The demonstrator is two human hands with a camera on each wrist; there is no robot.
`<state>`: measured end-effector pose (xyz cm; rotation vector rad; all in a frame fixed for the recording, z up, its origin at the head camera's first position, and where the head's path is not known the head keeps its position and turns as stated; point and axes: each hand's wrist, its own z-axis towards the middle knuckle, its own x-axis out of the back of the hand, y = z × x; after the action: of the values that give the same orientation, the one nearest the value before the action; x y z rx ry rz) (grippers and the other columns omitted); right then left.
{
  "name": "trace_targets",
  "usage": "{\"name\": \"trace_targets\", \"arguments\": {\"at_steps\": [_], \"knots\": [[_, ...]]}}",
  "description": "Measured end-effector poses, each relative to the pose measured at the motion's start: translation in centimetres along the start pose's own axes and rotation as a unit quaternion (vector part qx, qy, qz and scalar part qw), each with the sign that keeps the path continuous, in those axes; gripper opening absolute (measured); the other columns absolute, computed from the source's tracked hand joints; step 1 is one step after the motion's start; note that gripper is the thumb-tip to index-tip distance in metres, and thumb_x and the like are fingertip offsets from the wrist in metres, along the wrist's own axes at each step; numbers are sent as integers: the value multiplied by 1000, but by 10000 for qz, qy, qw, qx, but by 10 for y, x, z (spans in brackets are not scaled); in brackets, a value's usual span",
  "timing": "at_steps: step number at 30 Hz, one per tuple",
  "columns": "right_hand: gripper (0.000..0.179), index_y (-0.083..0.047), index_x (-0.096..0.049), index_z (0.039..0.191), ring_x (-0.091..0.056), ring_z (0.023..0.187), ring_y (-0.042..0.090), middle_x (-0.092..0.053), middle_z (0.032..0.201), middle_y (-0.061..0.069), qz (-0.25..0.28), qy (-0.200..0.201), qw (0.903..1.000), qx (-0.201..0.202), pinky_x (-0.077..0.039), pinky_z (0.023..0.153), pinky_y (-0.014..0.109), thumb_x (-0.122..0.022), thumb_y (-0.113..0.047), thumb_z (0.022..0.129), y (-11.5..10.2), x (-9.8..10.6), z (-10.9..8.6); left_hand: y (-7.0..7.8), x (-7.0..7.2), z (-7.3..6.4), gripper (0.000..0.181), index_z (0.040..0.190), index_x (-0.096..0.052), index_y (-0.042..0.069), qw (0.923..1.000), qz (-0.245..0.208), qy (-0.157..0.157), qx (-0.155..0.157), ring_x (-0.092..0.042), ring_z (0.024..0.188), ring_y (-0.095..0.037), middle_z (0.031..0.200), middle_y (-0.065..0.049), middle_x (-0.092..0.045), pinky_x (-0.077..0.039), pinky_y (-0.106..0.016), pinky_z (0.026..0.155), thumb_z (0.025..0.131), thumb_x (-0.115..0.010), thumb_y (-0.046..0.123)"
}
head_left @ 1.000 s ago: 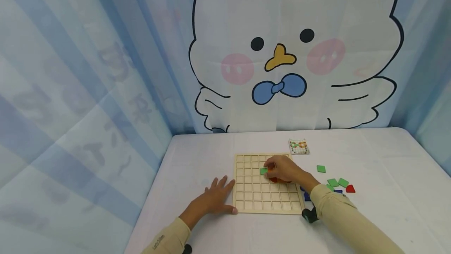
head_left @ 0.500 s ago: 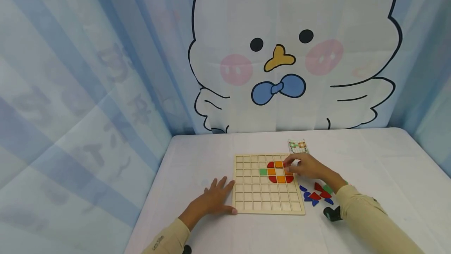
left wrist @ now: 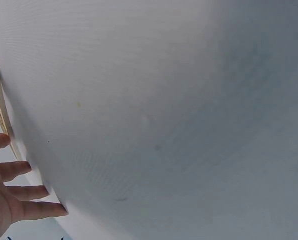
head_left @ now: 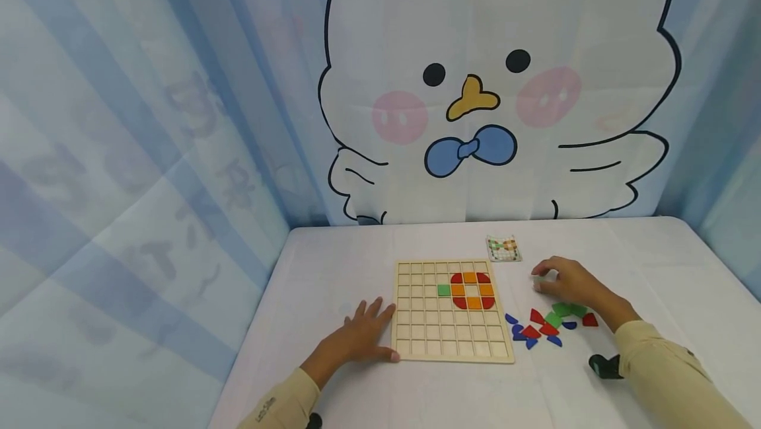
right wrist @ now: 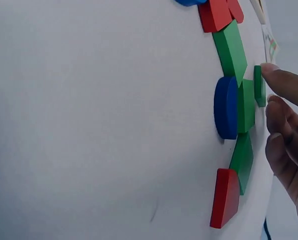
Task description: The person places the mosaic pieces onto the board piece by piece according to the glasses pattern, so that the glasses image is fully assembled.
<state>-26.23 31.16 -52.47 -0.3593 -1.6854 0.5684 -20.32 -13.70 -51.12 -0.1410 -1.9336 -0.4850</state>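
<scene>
A wooden grid board point(head_left: 419, 333) lies on the white table. A ring of red and orange pieces point(head_left: 470, 277) sits in its upper right cells, with one green square tile point(head_left: 444, 290) at the ring's left. My left hand point(head_left: 361, 335) has its fingers spread, fingertips and thumb along the board's left edge; the left wrist view shows the same fingers point(left wrist: 26, 193) nearly straight. To the right of the board, my right hand point(head_left: 567, 281) pinches another green square tile point(right wrist: 259, 86) between thumb and fingers, close over the table.
Loose pieces lie right of the board: blue half-rounds point(head_left: 555, 341), red wedges point(head_left: 590, 320) and green tiles point(head_left: 553, 320). A small pattern card point(head_left: 503, 248) lies behind the board's top right corner. A cartoon curtain point(head_left: 470, 191) hangs behind the table.
My right hand has left the green tile in the board and moved right, past the board's edge, to a loose green tile, which it now pinches. My left hand has stayed put.
</scene>
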Motion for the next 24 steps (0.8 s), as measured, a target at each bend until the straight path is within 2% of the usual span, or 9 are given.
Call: {"name": "trace_targets", "arguments": {"at_steps": [4,12,16,20,24], "knots": [[35,-3,-68,116,-56,99,31,-68,109,14,-48,-87,9998,-147,-50,94,57,-78,-21,88,5,1,-3,-1,0,1,100,157,-34,20,10000,23,5,-34,-24,148,-52,164,-18,-27,-34,-73,107,76,-77,61],[31,-3,-70,114,-54,94,27,-67,105,12,-29,-130,9997,-224,-54,80,41,-75,-21,90,5,0,-4,-3,-4,2,101,157,-34,20,10000,61,23,-2,-24,148,-52,165,-17,-26,-34,-73,107,76,-76,63],[26,-6,-70,110,-54,91,25,-67,101,9,-45,-171,9996,-232,-53,78,38,-76,-22,89,4,0,-5,-3,-4,2,101,158,-34,21,10000,66,18,24,-24,148,-51,165,-17,-26,-34,-72,107,76,-76,64],[26,-8,-71,109,-55,93,26,-68,102,8,-105,-261,9990,-356,-54,80,42,-76,-24,89,1,1,-5,-4,-5,2,102,158,-34,21,10000,54,33,17,-24,149,-51,165,-16,-26,-34,-72,107,76,-76,63],[34,-5,-72,115,-55,97,30,-69,114,18,-158,-375,9983,-407,-54,85,48,-77,-26,89,-2,3,-6,-4,-5,2,102,158,-34,21,10000,31,38,18,-24,149,-51,165,-16,-26,-34,-72,107,76,-76,63]]}}
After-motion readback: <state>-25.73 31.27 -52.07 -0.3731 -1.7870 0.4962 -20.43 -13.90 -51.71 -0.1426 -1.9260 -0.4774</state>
